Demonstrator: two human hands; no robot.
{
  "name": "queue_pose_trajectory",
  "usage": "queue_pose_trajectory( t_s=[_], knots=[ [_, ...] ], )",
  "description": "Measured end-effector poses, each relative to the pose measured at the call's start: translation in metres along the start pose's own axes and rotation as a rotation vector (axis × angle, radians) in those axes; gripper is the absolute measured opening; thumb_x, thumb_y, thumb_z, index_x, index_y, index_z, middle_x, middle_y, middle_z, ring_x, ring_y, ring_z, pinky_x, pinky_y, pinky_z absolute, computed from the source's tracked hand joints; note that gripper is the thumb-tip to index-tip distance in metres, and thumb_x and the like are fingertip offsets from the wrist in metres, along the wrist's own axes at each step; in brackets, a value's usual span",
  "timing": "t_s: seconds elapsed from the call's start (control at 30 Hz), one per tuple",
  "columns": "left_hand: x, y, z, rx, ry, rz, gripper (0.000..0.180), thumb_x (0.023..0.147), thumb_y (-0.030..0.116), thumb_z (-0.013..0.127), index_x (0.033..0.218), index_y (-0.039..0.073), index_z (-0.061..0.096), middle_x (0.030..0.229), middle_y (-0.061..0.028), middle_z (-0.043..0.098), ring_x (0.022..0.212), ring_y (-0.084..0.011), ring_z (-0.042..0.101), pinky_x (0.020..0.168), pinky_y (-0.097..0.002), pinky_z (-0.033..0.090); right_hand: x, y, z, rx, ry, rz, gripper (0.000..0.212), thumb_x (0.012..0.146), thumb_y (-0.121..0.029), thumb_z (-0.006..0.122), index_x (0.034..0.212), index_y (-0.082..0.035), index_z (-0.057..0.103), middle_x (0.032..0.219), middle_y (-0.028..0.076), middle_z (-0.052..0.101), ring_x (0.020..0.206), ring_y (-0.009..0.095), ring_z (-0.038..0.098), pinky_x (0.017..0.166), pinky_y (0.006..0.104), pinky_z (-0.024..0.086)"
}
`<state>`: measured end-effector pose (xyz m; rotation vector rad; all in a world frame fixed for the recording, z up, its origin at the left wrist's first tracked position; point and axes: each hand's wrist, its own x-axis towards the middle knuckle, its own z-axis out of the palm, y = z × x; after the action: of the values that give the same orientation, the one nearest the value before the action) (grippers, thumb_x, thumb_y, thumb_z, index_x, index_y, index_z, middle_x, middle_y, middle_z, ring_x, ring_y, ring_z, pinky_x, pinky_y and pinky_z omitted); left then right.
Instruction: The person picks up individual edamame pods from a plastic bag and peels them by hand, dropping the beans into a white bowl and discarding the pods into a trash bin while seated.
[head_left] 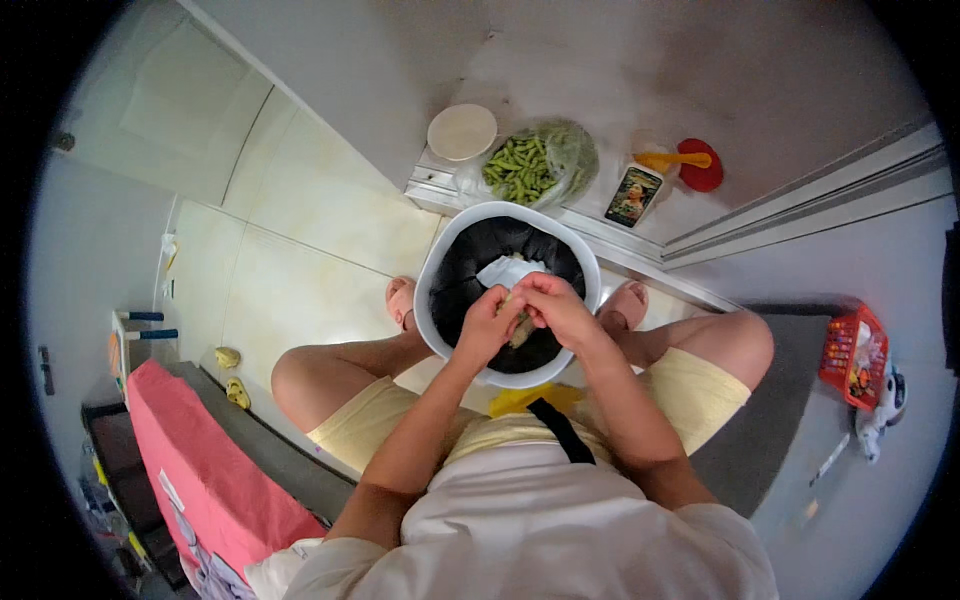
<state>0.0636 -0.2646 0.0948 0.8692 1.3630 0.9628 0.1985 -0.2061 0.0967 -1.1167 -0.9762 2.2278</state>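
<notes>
My left hand [486, 324] and my right hand [562, 308] meet above a white bin [424, 270] lined with a black bag [470, 255]. Both are closed, fingertips together, pinching what looks like a green pod [508, 298], mostly covered by the fingers. Inside the bin, a crumpled white tissue [500, 272] and a pale brownish scrap [521, 332] lie below my hands. Beyond the bin's far rim, a clear plastic bag [575, 150] holds many green bean pods [522, 168]. To its left stands a round whitish bowl [462, 132].
On the ledge at the right, a phone [634, 196] lies near an orange-handled tool [675, 159] and a red disc [703, 168]. My legs flank the bin. A red basket [855, 355] is at far right; yellow clogs [237, 392] and pink cloth [200, 450] are left.
</notes>
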Motion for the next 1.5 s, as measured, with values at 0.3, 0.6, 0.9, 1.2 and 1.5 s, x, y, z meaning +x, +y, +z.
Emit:
queue_pose_trajectory(
  t_s=[0.3,0.6,0.9,1.2,1.5],
  knots=[
    [-0.001,-0.002,-0.007,-0.403,-0.067,-0.035,0.018,0.089,0.018,0.053,0.076,0.007,0.047,0.059,0.0001,0.047,0.048,-0.0053,0.042,0.043,-0.0199,0.032,0.001,0.003,-0.005,0.388,-0.171,0.149,0.007,0.086,-0.013,0.056,0.082,-0.007,0.055,0.063,-0.004,0.046,0.051,0.003,0.043,0.041,0.0155,0.028],
    [0.000,0.004,-0.009,0.295,0.003,0.185,0.016,0.092,0.019,0.046,0.087,0.004,0.049,0.062,-0.0039,0.052,0.052,-0.0079,0.048,0.047,-0.0229,0.038,-0.003,0.004,0.001,0.157,0.005,0.045,0.011,0.083,-0.015,0.058,0.076,-0.007,0.055,0.058,-0.003,0.047,0.042,0.004,0.037,0.037,0.0188,0.027],
    [-0.003,-0.006,0.000,-0.476,-0.002,-0.207,0.013,0.089,0.014,0.043,0.087,0.006,0.053,0.069,-0.0026,0.053,0.051,-0.0097,0.046,0.044,-0.0187,0.034,-0.011,-0.001,0.019,-0.603,0.368,-0.383,0.019,0.081,-0.016,0.058,0.075,0.001,0.052,0.065,0.011,0.058,0.054,0.020,0.057,0.054,0.0327,0.046],
    [0.005,-0.012,-0.012,-0.711,-0.105,-0.330,0.014,0.086,0.011,0.043,0.093,0.003,0.053,0.074,-0.0045,0.053,0.056,-0.0108,0.047,0.043,-0.0197,0.032,-0.015,-0.010,0.029,-0.774,0.393,-0.608,0.016,0.079,-0.013,0.059,0.075,-0.001,0.050,0.070,0.015,0.055,0.065,0.032,0.056,0.058,0.0389,0.044],
    [0.008,-0.012,-0.016,-0.671,-0.104,-0.362,0.010,0.083,0.008,0.046,0.089,0.004,0.054,0.071,-0.0007,0.051,0.056,-0.0079,0.047,0.043,-0.0184,0.033,-0.016,-0.008,0.029,-0.909,0.241,-0.612,0.015,0.080,-0.014,0.057,0.077,-0.002,0.049,0.073,0.014,0.055,0.067,0.033,0.055,0.059,0.0400,0.044]
  ],
)
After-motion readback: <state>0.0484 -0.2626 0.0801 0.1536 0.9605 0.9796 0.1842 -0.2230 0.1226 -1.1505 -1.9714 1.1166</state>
